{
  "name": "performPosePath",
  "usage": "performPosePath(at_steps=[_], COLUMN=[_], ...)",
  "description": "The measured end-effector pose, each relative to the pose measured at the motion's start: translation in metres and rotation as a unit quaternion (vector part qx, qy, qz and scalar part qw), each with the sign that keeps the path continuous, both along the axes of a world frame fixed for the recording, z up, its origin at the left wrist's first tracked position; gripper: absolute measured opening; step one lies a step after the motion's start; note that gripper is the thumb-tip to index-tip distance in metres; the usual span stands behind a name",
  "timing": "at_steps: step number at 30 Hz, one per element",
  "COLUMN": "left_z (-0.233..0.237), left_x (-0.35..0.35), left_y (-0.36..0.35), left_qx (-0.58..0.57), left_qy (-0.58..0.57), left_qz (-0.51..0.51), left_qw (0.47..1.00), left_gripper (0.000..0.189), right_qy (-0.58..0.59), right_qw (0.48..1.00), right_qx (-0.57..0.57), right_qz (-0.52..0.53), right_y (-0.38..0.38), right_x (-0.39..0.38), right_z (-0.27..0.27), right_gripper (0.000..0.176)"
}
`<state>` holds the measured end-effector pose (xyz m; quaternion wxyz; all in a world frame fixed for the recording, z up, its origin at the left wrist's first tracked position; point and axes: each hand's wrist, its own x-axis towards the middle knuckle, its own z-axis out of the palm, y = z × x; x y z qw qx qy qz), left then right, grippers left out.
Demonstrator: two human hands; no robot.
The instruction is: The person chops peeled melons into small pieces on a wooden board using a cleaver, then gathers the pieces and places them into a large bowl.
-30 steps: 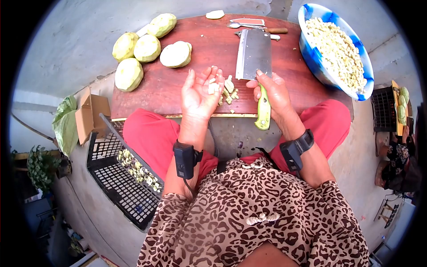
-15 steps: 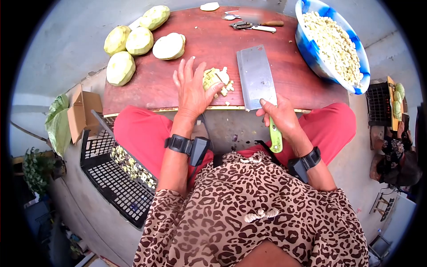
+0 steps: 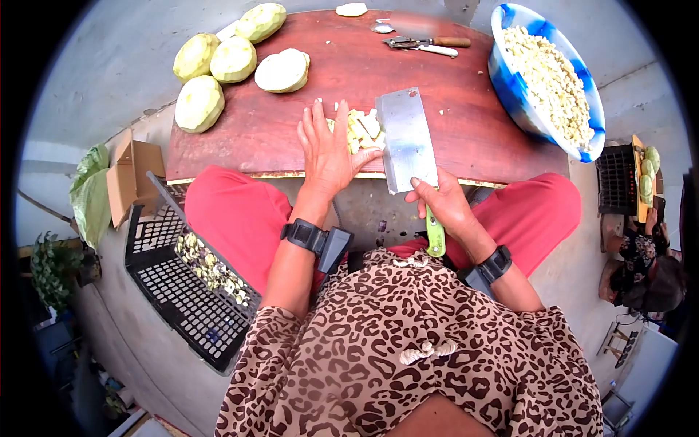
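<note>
Several pale diced pieces lie in a small pile near the front edge of the red-brown table. Against the pile's left side rests my left hand, its fingers stretched and its thumb apart. My right hand is wrapped round the green handle of a cleaver. The wide blade lies at the right side of the pile, so the pieces are between hand and blade. Behind my left hand is a cut half of a peeled pale vegetable, with several whole peeled ones further left.
A blue-and-white basin full of diced pieces stands at the table's right. Peelers and a spoon lie at the back. Black crate with peelings and cardboard box stand left. Another person sits far right.
The cleaver has moved left in my right hand and now meets the pile. My left hand has shifted slightly right and down, staying beside the pieces.
</note>
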<state>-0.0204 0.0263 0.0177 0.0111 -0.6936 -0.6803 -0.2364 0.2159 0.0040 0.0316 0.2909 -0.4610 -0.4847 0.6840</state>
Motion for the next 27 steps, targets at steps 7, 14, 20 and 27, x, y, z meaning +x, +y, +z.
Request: performPosePath(at_steps=[7,14,20,27], left_z=[0.007,-0.001,-0.005,0.049], left_x=[0.002,0.013,0.005,0.037], left_y=[0.021,0.031,0.040,0.071], left_qx=[-0.016,0.074,0.072,0.116], left_qy=[-0.036,-0.151,-0.251,-0.271], left_qz=[-0.027,0.011,0.039,-0.035], left_qw=[0.999,0.986,0.965,0.955], left_gripper=[0.096,0.067,0.058,0.055], right_qy=[0.026,0.015,0.043,0.072], right_qw=[1.000,0.999,0.998,0.994], right_qx=[-0.010,-0.015,0.004,0.080], right_qz=[0.010,0.033,0.046,-0.008], right_y=[0.006,0.016,0.023,0.037], right_x=[-0.026,-0.067,-0.090,-0.060], right_z=[-0.001,-0.009,-0.006,0.043], right_gripper=[0.017,0.013,0.016,0.011])
